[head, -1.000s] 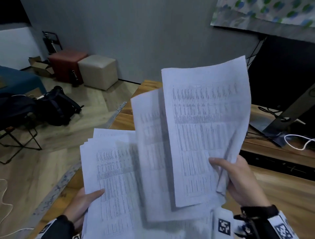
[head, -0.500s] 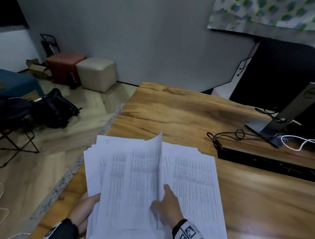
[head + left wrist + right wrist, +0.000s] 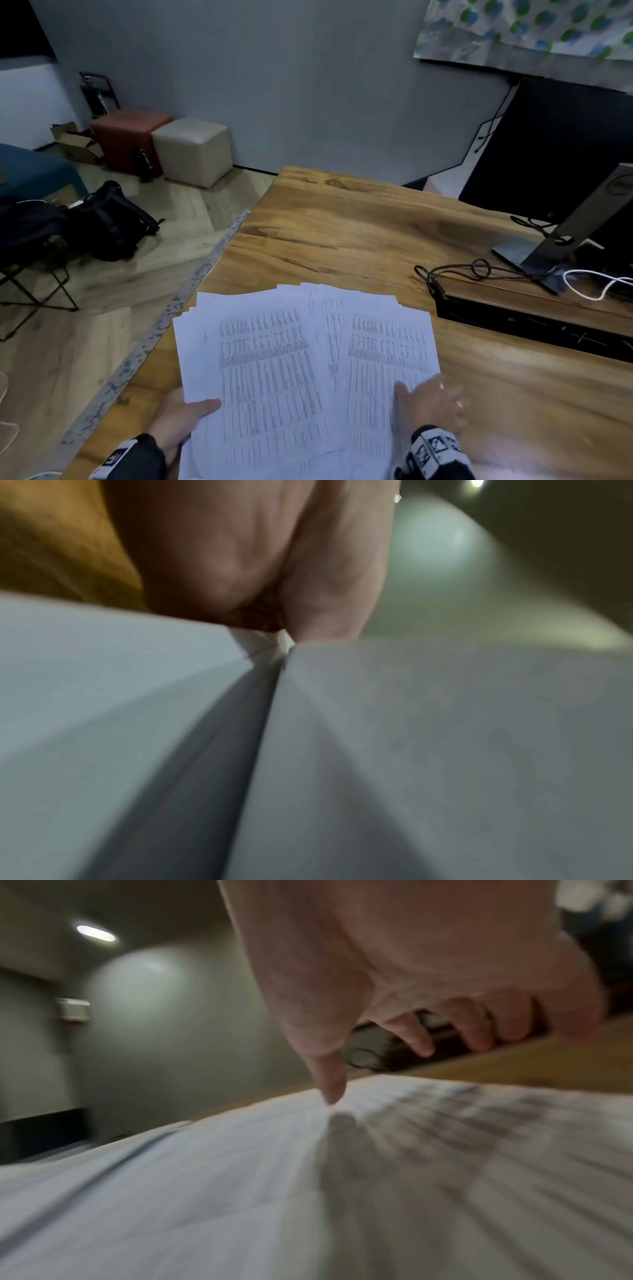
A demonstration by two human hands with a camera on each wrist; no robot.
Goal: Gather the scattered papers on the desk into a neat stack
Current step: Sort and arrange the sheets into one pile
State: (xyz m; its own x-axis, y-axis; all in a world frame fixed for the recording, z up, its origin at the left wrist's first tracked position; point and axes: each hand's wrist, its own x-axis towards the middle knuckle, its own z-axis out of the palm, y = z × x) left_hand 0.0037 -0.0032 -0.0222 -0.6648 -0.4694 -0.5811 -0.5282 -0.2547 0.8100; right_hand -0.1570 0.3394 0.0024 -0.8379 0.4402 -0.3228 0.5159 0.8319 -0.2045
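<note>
Head view: printed papers (image 3: pixel 301 370) lie fanned on the wooden surface (image 3: pixel 359 233); the left hand (image 3: pixel 181 423) grips their left edge, thumb on top. Left wrist view: the left hand's fingers (image 3: pixel 329 582) pinch the sheets' edge. Right wrist view: the right hand (image 3: pixel 411 969) hovers with fingers spread, thumb tip touching the top sheet.

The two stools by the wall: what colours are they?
One stool red, the other beige; head view.

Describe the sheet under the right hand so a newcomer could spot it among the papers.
Start at the wooden desk and drop to the fanned papers at its near edge. The sheet lies on the fan's right side, nearest the black box, with the right hand on its lower right corner. It is skewed and overlaps the left-hand pile.
</note>
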